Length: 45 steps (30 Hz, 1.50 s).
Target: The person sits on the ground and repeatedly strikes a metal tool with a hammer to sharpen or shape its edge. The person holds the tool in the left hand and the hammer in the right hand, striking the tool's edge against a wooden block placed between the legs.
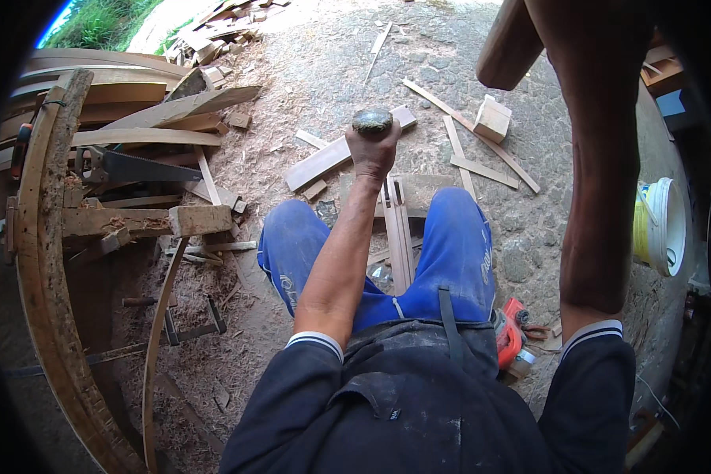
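My left hand [371, 152] is closed around the upright handle of a chisel [372, 121]. Its rounded, worn butt sticks up above my fist, while the blade is hidden below. Under that hand, long wooden pieces [397, 245] with a slot near the far end run between my knees. High at the upper right, my right hand [581, 31] is raised and in shadow, cut by the top edge. A wooden mallet [509, 49] shows beside it, its block-shaped head apart from the chisel; the fingers around it are barely visible.
Left of me stand a curved timber frame [43, 261], a handsaw [146, 167] and stacked boards [134, 71]. Offcuts, including a wooden block [492, 118], lie ahead on the ground. A red power tool [512, 336] rests by my right thigh, and a white bucket [662, 227] lies farther right.
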Available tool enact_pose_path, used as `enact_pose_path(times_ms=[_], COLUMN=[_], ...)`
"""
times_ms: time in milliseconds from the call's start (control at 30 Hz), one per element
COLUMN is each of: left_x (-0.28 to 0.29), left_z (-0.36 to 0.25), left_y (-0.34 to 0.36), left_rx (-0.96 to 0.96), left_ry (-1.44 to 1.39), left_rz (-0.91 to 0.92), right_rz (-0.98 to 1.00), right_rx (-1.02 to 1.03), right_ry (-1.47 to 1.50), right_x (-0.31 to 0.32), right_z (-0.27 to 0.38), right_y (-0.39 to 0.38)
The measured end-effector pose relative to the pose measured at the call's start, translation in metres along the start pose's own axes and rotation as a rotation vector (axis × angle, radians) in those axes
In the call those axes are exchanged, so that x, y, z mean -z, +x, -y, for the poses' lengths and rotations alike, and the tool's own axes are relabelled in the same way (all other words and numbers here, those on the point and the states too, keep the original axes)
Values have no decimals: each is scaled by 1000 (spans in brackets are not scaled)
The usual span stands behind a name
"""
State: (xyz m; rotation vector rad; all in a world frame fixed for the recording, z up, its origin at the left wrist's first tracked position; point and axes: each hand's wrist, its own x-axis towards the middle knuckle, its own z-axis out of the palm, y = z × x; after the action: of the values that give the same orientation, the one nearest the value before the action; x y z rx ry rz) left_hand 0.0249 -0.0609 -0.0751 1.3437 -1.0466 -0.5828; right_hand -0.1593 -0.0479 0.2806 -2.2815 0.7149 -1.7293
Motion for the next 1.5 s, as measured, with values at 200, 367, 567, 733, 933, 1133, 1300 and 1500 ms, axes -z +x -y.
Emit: enact_pose_path(times_ms=[200, 367, 567, 733, 933, 1133, 1300, 1500], left_x=[0, 7, 0, 1, 1, -5, -8, -23], left_z=[-84, -110, -3, -44, -107, -60, -56, 8], left_y=[-59, -45, 12, -38, -58, -9, -51, 64], left_rx=[-327, -181, 35, -222, -335, 18, -355, 460], left_ry=[62, 9, 24, 217, 166, 3, 135, 116], left_rz=[-176, -95, -120, -130, -167, -202, -316, -206], right_rz=[1230, 856, 172, 1228, 956, 803, 1111, 870], right_rx=[-360, -359, 31, -321, -452, -386, -525, -838], right_ry=[-492, 35, -236, -519, -113, -303, -304, -347], right_x=[-29, 15, 0, -42, -3, -34, -11, 11], right_z=[-24, -10, -18, -20, -28, -27, -49, -65], right_y=[-117, -92, 1, -99, -114, -105, -165, -267])
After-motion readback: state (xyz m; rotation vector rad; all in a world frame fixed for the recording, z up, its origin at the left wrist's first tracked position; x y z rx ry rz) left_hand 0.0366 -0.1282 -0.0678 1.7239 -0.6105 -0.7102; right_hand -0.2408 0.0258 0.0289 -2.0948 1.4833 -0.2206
